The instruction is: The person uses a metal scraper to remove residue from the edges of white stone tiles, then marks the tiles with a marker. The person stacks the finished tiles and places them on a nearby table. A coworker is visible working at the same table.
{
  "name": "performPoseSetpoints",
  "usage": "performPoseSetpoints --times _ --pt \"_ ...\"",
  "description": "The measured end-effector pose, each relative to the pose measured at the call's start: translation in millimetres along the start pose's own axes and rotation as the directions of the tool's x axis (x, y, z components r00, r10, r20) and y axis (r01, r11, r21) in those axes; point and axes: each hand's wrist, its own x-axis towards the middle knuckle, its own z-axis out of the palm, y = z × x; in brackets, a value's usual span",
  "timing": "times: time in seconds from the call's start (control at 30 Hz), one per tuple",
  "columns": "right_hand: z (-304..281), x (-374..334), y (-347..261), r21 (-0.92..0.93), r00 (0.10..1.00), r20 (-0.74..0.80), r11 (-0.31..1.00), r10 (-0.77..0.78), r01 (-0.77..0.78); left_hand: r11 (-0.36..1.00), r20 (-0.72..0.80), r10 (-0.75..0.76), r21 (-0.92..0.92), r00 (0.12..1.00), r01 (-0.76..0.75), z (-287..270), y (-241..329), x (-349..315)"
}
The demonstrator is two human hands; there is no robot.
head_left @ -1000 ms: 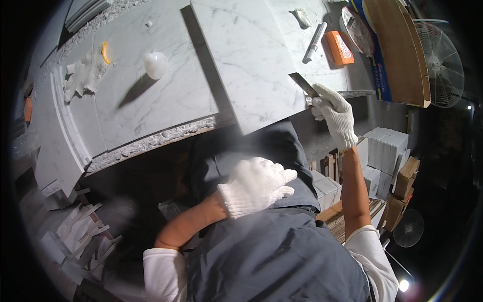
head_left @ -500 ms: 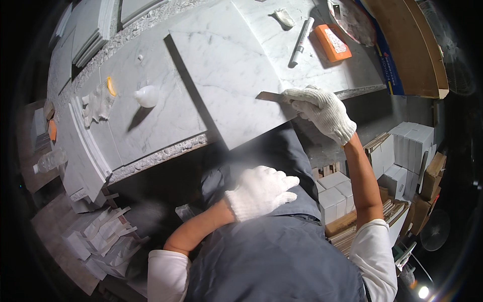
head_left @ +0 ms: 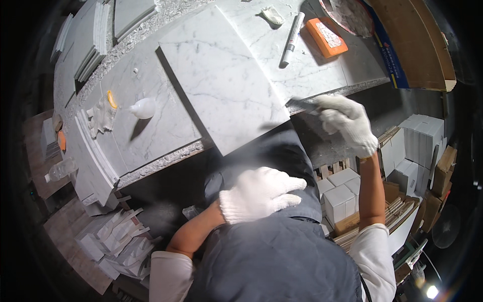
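Observation:
My gloved right hand (head_left: 348, 122) is closed around a scraper (head_left: 303, 104) with a flat metal blade, slightly smeared by motion. Its blade is by the right edge of a veined white marble tile (head_left: 221, 75), near the front corner. That tile lies tilted across the worktop and juts past its front edge, over my lap. Lower down, my gloved left hand (head_left: 261, 194) rests on my dark apron (head_left: 271, 256), fingers stretched out and nothing in them.
A marker (head_left: 292, 39), an orange block (head_left: 326, 38) and a crumpled white scrap (head_left: 272, 15) lie right of the tile. Leftward are a white bulb-shaped object (head_left: 143, 108) and stacked tiles (head_left: 95, 45). An open cardboard box (head_left: 417, 40) stands far right; white boxes (head_left: 342, 196) sit below.
My right hand has moved right and slightly down, taking the scraper from the tile's surface to beside its edge. My left hand stays on the apron; the whole view has shifted a little.

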Motion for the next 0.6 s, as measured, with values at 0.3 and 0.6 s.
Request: performPoseSetpoints --times 0.3,0.6 --pt "-53.4 -8.7 -3.3 -0.026 0.796 -0.566 0.970 -0.215 0.244 0.990 -0.318 0.098 0.124 0.943 -0.061 -28.4 -2.1 39.3" --pt "-114.0 57.6 -82.1 -0.857 0.526 -0.362 0.497 -0.770 0.137 0.486 -0.492 0.211 0.802 0.845 0.346 -60.0 -31.0 136.7"
